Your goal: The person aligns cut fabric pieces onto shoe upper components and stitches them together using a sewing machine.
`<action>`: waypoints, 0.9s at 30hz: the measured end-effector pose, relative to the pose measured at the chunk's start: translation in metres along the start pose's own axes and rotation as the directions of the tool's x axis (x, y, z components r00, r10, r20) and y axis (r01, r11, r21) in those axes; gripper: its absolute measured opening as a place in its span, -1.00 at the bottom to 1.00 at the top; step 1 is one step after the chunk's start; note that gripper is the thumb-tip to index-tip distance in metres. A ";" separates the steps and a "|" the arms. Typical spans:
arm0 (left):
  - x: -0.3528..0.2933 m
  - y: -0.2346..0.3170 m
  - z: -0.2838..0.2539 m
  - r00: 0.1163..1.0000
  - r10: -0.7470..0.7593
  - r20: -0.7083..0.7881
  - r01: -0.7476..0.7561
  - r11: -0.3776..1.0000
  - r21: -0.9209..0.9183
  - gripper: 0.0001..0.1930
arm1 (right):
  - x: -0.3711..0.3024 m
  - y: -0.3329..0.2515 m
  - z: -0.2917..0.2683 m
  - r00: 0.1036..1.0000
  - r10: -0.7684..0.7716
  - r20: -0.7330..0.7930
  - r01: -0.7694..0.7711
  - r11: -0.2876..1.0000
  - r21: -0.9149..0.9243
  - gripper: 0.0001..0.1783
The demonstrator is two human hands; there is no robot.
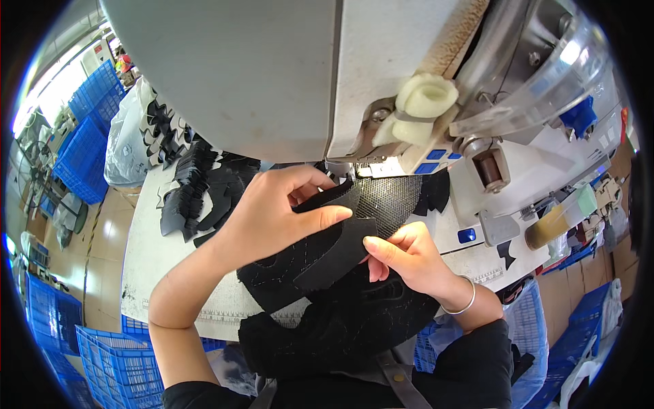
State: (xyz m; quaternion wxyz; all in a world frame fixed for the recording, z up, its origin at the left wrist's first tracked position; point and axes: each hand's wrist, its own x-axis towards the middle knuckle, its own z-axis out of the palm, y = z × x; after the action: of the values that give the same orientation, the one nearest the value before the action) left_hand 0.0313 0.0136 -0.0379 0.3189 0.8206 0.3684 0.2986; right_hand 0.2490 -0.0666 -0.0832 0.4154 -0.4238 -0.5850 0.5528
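In front of the sewing machine (231,75), a black fabric piece (334,258) with a straight, thick edge is held between my two hands. My left hand (283,215) grips its upper left part, thumb on top and fingers curled behind the cloth. With thumb and fingers, my right hand (409,258) pinches its right edge. A shiny dark mesh part (392,198) lies just beyond, under the lit needle area, which the machine head partly hides. More black cloth (340,327) hangs over the table's front edge towards my lap, marked with pale threads.
Stacks of cut black pieces (187,187) lie on the white table (146,252) to the left. A brown thread bobbin (489,169) sits at the machine's right. Blue crates (122,365) stand on the floor on both sides. A plastic-lined bin (528,320) is beside my right arm.
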 end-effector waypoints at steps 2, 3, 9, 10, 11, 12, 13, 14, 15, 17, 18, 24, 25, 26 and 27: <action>0.011 -0.007 -0.001 0.988 -0.112 0.111 0.119 0.991 -0.067 -0.60 | 0.002 0.001 -0.001 1.000 -0.003 0.023 0.003 1.000 0.014 -0.52; 0.016 -0.017 0.003 0.981 -0.107 0.159 0.130 0.981 -0.141 -0.62 | 0.003 0.001 -0.001 0.999 -0.008 0.050 0.007 1.000 0.026 -0.53; 0.037 -0.020 0.001 0.895 -0.162 0.416 0.315 0.890 -0.330 -0.74 | 0.000 0.001 0.012 0.992 0.046 0.113 -0.084 0.929 0.361 -0.54; 0.038 -0.018 0.000 0.896 -0.162 0.414 0.314 0.890 -0.331 -0.74 | 0.001 0.001 0.012 0.992 0.046 0.115 -0.084 0.930 0.359 -0.54; 0.039 -0.014 -0.002 0.879 -0.192 0.437 0.351 0.880 -0.320 -0.74 | 0.001 0.001 0.012 0.994 0.021 0.105 -0.054 0.946 0.320 -0.54; 0.039 -0.012 -0.002 0.861 -0.222 0.458 0.388 0.869 -0.308 -0.74 | 0.000 0.000 0.012 0.995 -0.004 0.097 -0.023 0.960 0.280 -0.54; 0.038 -0.011 0.000 0.862 -0.224 0.454 0.387 0.869 -0.307 -0.74 | 0.001 0.001 0.011 0.995 -0.006 0.101 -0.022 0.960 0.279 -0.54; 0.036 -0.009 0.004 0.873 -0.251 0.417 0.406 0.848 -0.340 -0.75 | 0.001 0.001 0.009 0.996 -0.017 0.086 -0.005 0.967 0.254 -0.54; 0.033 -0.009 0.007 0.882 -0.279 0.380 0.422 0.826 -0.373 -0.75 | 0.000 0.001 0.006 0.997 -0.028 0.071 0.012 0.974 0.228 -0.55; 0.029 -0.011 0.009 0.894 -0.276 0.353 0.405 0.835 -0.372 -0.78 | 0.004 0.003 0.001 0.997 -0.055 0.059 0.041 0.975 0.216 -0.55; 0.028 -0.012 0.009 0.904 -0.272 0.330 0.389 0.843 -0.372 -0.79 | 0.006 0.004 -0.001 0.996 -0.078 0.046 0.067 0.977 0.204 -0.55; 0.029 -0.005 0.003 0.919 -0.243 0.311 0.352 0.860 -0.369 -0.79 | 0.011 -0.002 -0.002 0.997 -0.057 0.047 0.055 0.998 0.032 -0.58; 0.028 -0.006 0.005 0.924 -0.248 0.289 0.346 0.864 -0.365 -0.78 | 0.011 -0.002 -0.005 0.997 -0.076 0.011 0.076 0.996 0.035 -0.58; 0.027 -0.007 0.007 0.929 -0.254 0.268 0.341 0.868 -0.360 -0.77 | 0.011 -0.001 -0.007 0.995 -0.097 -0.026 0.098 0.994 0.039 -0.58; 0.025 -0.011 0.009 0.940 -0.180 0.288 0.271 0.910 -0.313 -0.74 | 0.012 0.000 -0.010 0.993 -0.100 -0.063 0.105 0.991 0.082 -0.59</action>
State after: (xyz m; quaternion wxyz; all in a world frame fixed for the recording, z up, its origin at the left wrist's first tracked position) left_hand 0.0469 0.0360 -0.0451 0.5357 0.7341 0.3590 0.2126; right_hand 0.2549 -0.0521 -0.0822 0.4779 -0.3913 -0.5695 0.5424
